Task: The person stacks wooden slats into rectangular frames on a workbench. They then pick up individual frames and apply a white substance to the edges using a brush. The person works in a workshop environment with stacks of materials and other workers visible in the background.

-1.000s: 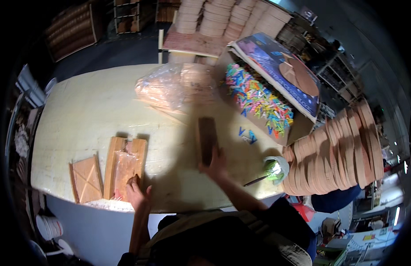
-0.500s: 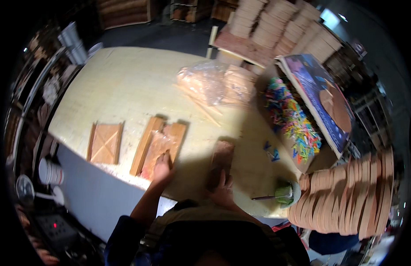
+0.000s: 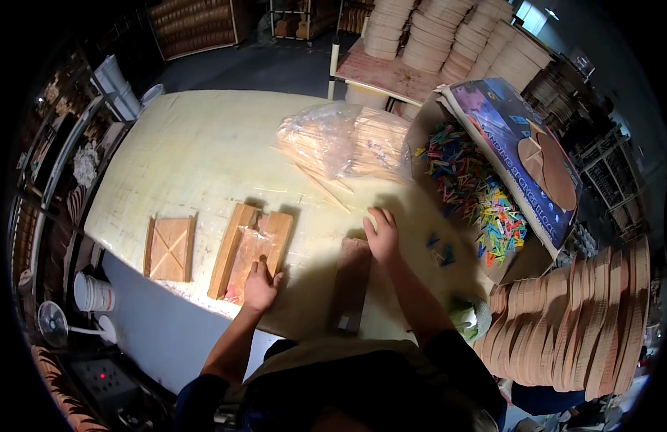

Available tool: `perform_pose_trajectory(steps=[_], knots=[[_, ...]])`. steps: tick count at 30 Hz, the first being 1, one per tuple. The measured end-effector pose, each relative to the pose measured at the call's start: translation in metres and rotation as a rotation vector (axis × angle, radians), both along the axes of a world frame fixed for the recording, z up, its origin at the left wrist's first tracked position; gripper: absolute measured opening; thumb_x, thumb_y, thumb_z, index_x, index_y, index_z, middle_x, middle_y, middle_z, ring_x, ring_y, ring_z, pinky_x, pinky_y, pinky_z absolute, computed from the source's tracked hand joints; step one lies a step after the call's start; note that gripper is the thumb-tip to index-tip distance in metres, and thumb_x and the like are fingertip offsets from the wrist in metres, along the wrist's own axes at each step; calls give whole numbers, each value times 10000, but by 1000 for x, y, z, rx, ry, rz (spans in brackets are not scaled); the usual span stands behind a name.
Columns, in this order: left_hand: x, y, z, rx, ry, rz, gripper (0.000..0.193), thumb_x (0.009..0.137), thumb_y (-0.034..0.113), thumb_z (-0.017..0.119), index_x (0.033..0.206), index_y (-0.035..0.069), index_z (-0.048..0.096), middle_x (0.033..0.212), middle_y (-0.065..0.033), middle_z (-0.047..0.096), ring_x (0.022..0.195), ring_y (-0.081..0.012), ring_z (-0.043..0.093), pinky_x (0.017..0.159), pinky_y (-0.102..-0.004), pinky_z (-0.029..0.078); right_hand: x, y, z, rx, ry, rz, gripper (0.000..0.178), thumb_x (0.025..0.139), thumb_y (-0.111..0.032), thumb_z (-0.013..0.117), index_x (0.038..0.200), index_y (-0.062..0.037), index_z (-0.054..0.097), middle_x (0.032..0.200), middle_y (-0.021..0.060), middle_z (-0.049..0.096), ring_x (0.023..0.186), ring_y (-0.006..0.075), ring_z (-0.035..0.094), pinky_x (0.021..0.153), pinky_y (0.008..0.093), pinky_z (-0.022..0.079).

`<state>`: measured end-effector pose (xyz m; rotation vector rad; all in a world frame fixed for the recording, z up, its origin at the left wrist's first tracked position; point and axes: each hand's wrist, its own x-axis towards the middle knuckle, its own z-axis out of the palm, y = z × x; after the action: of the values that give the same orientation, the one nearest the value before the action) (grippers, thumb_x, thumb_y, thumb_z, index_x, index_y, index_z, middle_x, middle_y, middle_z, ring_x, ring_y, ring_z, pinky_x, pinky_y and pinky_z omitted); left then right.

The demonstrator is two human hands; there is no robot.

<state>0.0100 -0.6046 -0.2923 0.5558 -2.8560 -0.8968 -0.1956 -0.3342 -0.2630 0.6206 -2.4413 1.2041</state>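
My left hand (image 3: 260, 288) rests on the near part of a wooden fixture (image 3: 225, 253), two thick strips with a plastic-covered bed between them. Its thumb stands apart from the fingers, and nothing shows in its grasp. My right hand (image 3: 382, 236) is beside the far end of a long brown block (image 3: 351, 284), fingers spread and holding nothing visible. Whether it touches the block is hard to tell. Left of the fixture lies a wooden panel (image 3: 170, 249) with crossed thin strips and raised side edges.
A clear plastic bag of thin wooden sticks (image 3: 380, 140) lies beyond my hands, loose sticks (image 3: 322, 189) before it. At right are a box of colourful small clips (image 3: 474, 180), a green cup (image 3: 469, 318) and stacked curved wooden pieces (image 3: 564, 317). A fan (image 3: 54, 324) stands at left.
My right hand has moved forward from the block's near part to its far end. My left hand stays at the fixture, its fingers slightly shifted.
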Motion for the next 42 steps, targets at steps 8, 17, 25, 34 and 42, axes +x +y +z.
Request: perform_pose_trajectory(steps=[8, 17, 25, 34, 42], knots=[[-6, 8, 15, -19, -69, 17, 636, 844, 259, 654, 1353, -19, 393, 1123, -275, 539, 1007, -450, 566, 844, -482, 489, -189, -26, -40, -1013, -1090, -564, 353, 886, -413, 652, 975, -89, 545, 698, 84, 574, 560, 199, 560, 455, 312, 415], [-9, 9, 20, 8, -101, 11, 625, 838, 230, 655, 1342, -43, 406, 1092, -262, 553, 991, -438, 569, 848, -466, 488, -225, -17, -79, -1393, -1140, -722, 192, 860, -244, 702, 843, -162, 530, 558, -24, 410, 421, 93, 361, 384, 225, 242], [1, 2, 7, -30, -135, 20, 627, 832, 229, 660, 1345, -28, 406, 1070, -256, 556, 952, -438, 577, 805, -472, 497, -208, -26, -19, -1838, -882, 368, 117, 860, -96, 645, 967, -50, 654, 918, 38, 639, 919, 188, 596, 877, 379, 455], [16, -15, -34, -111, 10, 42, 531, 781, 206, 701, 1210, -14, 478, 907, -254, 597, 779, -440, 606, 699, -496, 499, -225, -38, -20, 584, -75, -72, 491, 765, -40, 600, 1253, -71, 551, 1324, 140, 502, 1246, 324, 457, 1035, 432, 363], [-11, 21, 24, -316, -256, 175, 384, 752, 329, 729, 950, 78, 518, 801, -158, 667, 764, -361, 668, 656, -480, 503, -269, -9, -58, 433, -3, -210, 503, 853, -144, 531, 1352, -115, 477, 1425, 137, 430, 1360, 300, 354, 1115, 430, 288]])
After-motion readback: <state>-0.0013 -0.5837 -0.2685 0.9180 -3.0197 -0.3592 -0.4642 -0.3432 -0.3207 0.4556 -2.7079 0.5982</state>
